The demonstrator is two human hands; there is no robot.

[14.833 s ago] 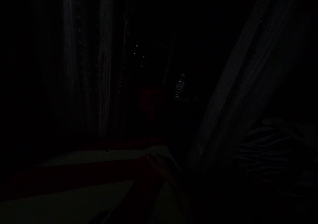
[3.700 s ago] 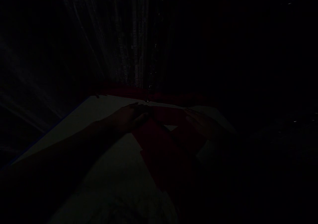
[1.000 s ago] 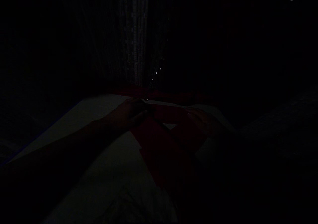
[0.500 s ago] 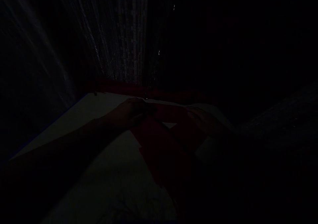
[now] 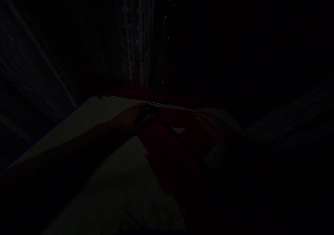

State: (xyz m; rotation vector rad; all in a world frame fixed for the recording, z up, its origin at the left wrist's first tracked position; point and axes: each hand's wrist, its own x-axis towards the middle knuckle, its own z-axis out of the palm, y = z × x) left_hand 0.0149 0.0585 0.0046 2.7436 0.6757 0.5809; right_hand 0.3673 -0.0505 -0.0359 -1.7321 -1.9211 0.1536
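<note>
The view is very dark. A piece of red cloth (image 5: 169, 151) lies on a pale surface (image 5: 125, 179), running from the far edge toward the lower right. At its far left part my left hand (image 5: 139, 118) rests on the fabric, palm down, with the fingers reaching right; their tips fade into the dark. On the far right part my right hand (image 5: 212, 123) lies flat with its fingers stretched out. A small pale triangle of the surface shows between two parts of the cloth. Shadow hides my right forearm and the near right area.
Beyond the far edge hangs a patterned curtain-like fabric (image 5: 138, 37). A dark red strip (image 5: 125, 90) runs along the back of the pale surface. Dim fabric (image 5: 287, 116) shows at the right. The surface has a bluish left edge.
My left hand has shifted very slightly and its thumb shows more clearly. The right hand and the cloth stay almost in place. The hanging fabric at the left looks different.
</note>
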